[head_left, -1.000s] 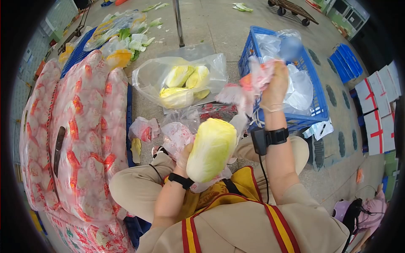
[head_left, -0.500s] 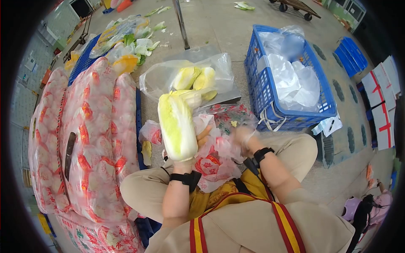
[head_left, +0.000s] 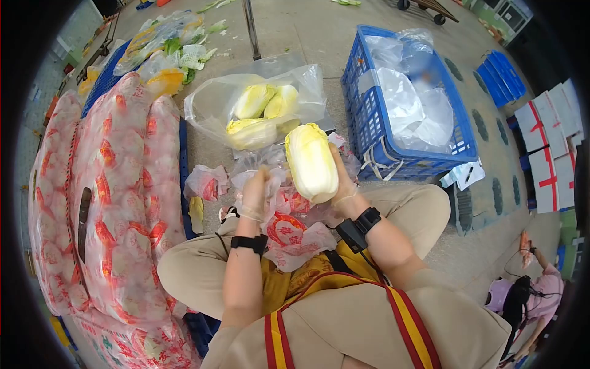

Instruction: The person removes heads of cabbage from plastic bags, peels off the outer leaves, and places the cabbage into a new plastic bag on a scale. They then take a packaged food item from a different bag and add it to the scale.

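A pale yellow-white napa cabbage (head_left: 311,163) is held up in my right hand (head_left: 345,184), which wraps its right side. My left hand (head_left: 255,189) is closed to the left of it, above the crumpled plastic; I cannot make out what its fingers hold. Red-and-white printed wrapping (head_left: 289,230) lies in front of my lap. Beyond my hands, a clear plastic bag (head_left: 209,101) lies open on its side with several cabbages (head_left: 253,101) in it.
Large pink net-like sacks of cabbages (head_left: 117,215) stand at the left, with a knife (head_left: 84,215) on them. A blue crate (head_left: 409,157) of clear bags is at the right. A metal pole (head_left: 249,31) rises ahead. A person (head_left: 549,283) is at the lower right.
The cabbage has passed from my left hand to my right hand and moved right. My left hand has come away from it. The whole view has shifted slightly.
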The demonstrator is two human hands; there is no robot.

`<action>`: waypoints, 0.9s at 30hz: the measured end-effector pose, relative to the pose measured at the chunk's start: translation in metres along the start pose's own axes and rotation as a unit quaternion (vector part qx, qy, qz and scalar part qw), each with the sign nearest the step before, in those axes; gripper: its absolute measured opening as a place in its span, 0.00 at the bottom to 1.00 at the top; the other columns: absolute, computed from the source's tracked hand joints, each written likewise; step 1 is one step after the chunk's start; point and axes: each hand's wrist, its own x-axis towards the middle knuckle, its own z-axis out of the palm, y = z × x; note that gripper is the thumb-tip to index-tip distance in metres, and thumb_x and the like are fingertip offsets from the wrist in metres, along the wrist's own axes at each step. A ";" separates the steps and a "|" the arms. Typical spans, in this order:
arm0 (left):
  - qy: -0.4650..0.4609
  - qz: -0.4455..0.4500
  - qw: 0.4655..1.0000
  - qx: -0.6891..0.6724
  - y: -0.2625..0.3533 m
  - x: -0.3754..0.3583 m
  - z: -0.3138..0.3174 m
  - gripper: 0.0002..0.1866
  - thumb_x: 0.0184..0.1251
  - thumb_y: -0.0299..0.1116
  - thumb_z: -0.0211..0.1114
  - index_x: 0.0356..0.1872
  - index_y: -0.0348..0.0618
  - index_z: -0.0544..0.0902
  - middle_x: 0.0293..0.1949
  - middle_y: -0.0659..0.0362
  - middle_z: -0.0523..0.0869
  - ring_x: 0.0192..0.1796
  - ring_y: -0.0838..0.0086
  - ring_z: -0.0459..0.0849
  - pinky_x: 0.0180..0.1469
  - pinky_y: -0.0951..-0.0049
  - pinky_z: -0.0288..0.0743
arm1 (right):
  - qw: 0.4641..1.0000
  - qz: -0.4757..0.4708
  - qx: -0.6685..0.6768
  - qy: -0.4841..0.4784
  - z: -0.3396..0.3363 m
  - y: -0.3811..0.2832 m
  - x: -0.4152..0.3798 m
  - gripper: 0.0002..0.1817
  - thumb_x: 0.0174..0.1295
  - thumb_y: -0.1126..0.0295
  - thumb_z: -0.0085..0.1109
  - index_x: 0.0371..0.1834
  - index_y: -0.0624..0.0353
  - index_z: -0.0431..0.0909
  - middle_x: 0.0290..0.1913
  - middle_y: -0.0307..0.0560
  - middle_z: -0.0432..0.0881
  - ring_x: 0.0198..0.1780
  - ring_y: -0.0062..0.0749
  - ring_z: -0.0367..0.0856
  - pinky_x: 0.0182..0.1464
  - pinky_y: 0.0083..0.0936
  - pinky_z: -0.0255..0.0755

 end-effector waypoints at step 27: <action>0.246 0.453 0.753 0.409 0.186 0.080 -0.123 0.25 0.53 0.46 0.67 0.44 0.34 0.78 0.43 0.46 0.82 0.43 0.56 0.82 0.48 0.65 0.72 | 0.687 -0.391 -0.611 -0.047 0.118 -0.039 0.165 0.55 0.39 0.56 0.76 0.70 0.58 0.52 0.57 0.53 0.72 0.57 0.44 0.73 0.60 0.32 0.67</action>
